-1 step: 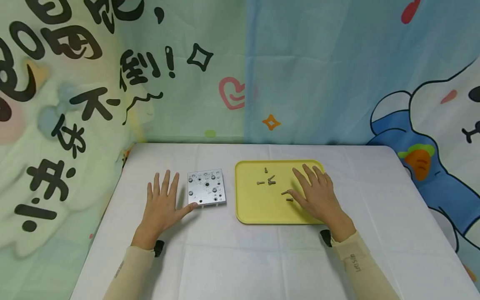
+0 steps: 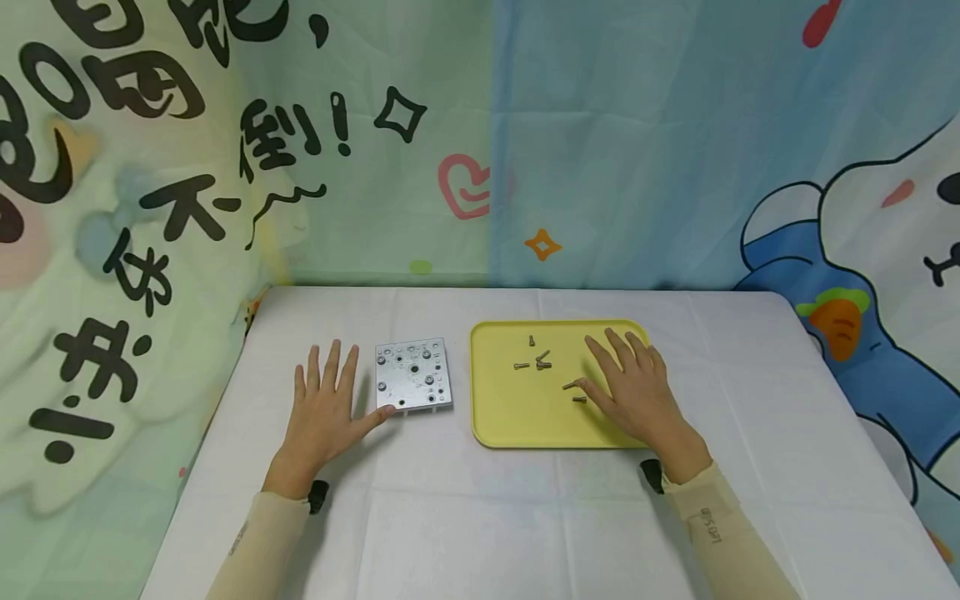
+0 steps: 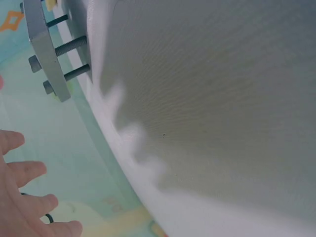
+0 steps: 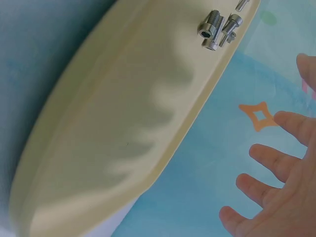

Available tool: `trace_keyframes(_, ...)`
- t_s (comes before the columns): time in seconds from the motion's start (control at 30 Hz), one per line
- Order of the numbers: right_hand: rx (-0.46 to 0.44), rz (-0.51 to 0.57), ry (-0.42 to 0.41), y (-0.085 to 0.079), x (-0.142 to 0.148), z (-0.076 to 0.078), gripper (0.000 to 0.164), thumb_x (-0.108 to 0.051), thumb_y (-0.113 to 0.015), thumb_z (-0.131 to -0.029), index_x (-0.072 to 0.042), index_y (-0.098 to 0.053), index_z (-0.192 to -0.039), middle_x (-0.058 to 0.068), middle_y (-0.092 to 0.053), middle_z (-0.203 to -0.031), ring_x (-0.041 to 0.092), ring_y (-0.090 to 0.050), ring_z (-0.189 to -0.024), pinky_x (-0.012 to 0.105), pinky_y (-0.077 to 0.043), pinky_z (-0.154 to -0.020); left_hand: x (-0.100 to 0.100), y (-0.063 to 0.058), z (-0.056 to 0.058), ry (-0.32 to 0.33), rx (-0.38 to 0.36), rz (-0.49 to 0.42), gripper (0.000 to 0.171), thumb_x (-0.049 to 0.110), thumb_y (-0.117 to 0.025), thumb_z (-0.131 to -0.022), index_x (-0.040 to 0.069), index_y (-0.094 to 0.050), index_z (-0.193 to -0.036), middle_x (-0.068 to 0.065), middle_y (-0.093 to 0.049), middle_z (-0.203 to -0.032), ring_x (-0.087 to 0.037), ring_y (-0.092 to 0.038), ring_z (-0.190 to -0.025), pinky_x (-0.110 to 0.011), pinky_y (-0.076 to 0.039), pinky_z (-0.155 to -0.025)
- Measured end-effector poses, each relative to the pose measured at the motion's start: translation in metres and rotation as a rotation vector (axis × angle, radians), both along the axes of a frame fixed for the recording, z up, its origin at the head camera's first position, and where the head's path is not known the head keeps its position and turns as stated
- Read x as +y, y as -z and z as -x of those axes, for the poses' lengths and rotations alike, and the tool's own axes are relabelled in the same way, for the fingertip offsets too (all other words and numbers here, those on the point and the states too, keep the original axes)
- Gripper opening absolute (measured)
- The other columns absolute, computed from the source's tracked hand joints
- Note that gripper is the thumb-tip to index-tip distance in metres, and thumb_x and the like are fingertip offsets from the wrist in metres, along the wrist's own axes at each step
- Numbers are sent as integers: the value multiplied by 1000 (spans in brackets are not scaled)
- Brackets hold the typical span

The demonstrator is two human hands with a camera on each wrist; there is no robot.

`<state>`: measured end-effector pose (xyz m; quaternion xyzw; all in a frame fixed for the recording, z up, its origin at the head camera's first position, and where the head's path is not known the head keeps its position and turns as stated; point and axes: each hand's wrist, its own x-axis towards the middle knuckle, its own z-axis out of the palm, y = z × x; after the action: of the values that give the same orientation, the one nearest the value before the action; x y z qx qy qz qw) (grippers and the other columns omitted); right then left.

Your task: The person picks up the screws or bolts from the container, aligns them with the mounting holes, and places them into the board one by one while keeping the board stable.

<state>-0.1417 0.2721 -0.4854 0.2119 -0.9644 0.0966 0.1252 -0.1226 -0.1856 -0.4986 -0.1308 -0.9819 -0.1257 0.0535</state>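
Observation:
A square silver metal plate (image 2: 405, 390) with holes stands on the left half of the table. In the left wrist view, screws (image 3: 71, 46) pass through it and their shanks stick out below, propping it up. My left hand (image 2: 322, 423) hovers left of the plate with fingers spread; its thumb tip overlaps the plate's near edge, contact unclear. Several loose socket-head screws (image 2: 543, 365) lie on a yellow tray (image 2: 510, 427); the right wrist view shows some of these screws (image 4: 213, 23) bunched together. Above the tray's right side, my right hand (image 2: 639, 396) spreads its fingers and holds nothing.
A white cloth covers the table (image 2: 450, 533). Behind it hangs a printed curtain (image 2: 615, 167) in green and blue. The tray's low raised rim (image 4: 197, 108) runs round the loose screws, right of the plate.

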Motion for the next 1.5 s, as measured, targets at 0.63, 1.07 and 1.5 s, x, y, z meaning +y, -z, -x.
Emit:
trace_keyframes(0.63,-203,260,-134,2,6,19,43,-8,-71,-94,2,-58,-133,34,-46,-140,52,-40,-129,66,-31,-104,8,6,12,42,-89,-101,111,75,-58,-85,5,-16,-160,-23,-14,-163,-45,-11,-148,-64,-18,-114)
trace_keyframes(1.07,-497,398,-168,13,12,34,23,-5,-68,-95,2,-70,-117,33,-51,-135,51,-42,-130,64,-32,-106,16,15,28,66,-224,-126,113,75,-58,-85,5,-12,-161,-22,-13,-164,-47,-18,-146,-65,-31,-108)
trace_keyframes(1.5,-455,258,-95,20,9,34,10,-8,-69,-93,-8,-73,-102,30,-52,-132,52,-41,-124,69,-28,-102,18,14,32,20,-316,-89,119,81,-55,-81,6,-10,-161,-23,-18,-162,-44,-27,-144,-66,-31,-105)
